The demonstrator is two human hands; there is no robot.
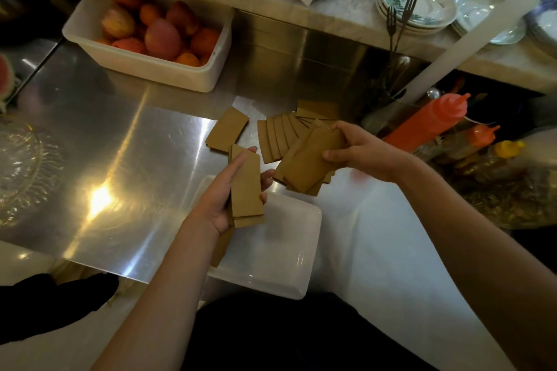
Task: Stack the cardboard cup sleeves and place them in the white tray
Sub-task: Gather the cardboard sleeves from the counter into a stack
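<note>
Brown cardboard sleeves fill both grips: my left hand (223, 199) clasps a neat upright stack (245, 187) over the white plastic tray (289, 250); my right hand (358, 150) pinches a fanned bundle (310, 159), long axis slanting far-right (loose ones beyond).

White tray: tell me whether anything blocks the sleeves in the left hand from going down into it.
Nothing visible does. The left hand holds its small stack of sleeves directly above the white tray, whose middle is bare; a few sleeves already lie along its left edge, partly hidden under the wrist.

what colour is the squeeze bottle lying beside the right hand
Orange-red, cap included: the plastic squeeze bottle, clearest in the head view.
</note>
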